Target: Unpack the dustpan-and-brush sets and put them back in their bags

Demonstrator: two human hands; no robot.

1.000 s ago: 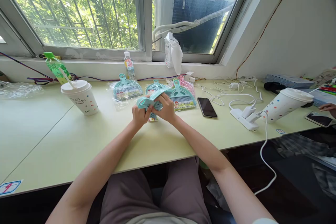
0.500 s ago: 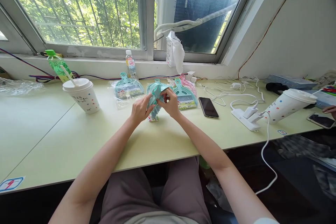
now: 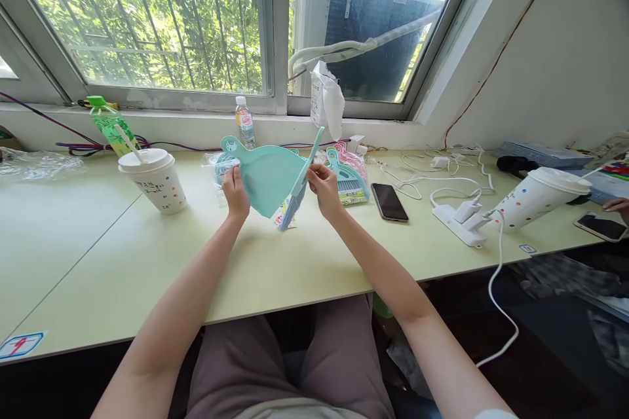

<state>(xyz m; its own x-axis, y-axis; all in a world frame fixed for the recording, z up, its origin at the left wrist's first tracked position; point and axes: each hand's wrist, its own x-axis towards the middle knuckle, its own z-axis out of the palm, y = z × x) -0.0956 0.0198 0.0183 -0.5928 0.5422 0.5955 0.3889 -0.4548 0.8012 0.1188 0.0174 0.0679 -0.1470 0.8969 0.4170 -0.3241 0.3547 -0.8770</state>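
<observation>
A mint-green dustpan [image 3: 268, 178] is gripped at its left edge by my left hand [image 3: 236, 193], its handle pointing up and left. My right hand [image 3: 323, 188] pinches a small mint-green brush [image 3: 303, 177], tilted with its handle up and its blue-grey bristles down. The brush is at the dustpan's right side; I cannot tell whether they touch. Below them a printed card [image 3: 282, 217] lies on the table, partly hidden. Behind my right hand lies another brush and dustpan set [image 3: 348, 180], with a pink set [image 3: 350, 156] behind it. A further packaged set [image 3: 223, 167] is partly covered by the dustpan.
A lidded paper cup [image 3: 153, 182] stands left, before a green-capped bottle [image 3: 109, 121]. A black phone [image 3: 390, 201], a white power strip [image 3: 459, 224] with cables and a tilted paper cup [image 3: 540, 198] lie to the right. Another person's hand [image 3: 616, 206] is beside a phone [image 3: 600, 226].
The brush and dustpan were bunched together between my hands; now they are apart, the dustpan in my left hand and the brush in my right. My left hand has moved left.
</observation>
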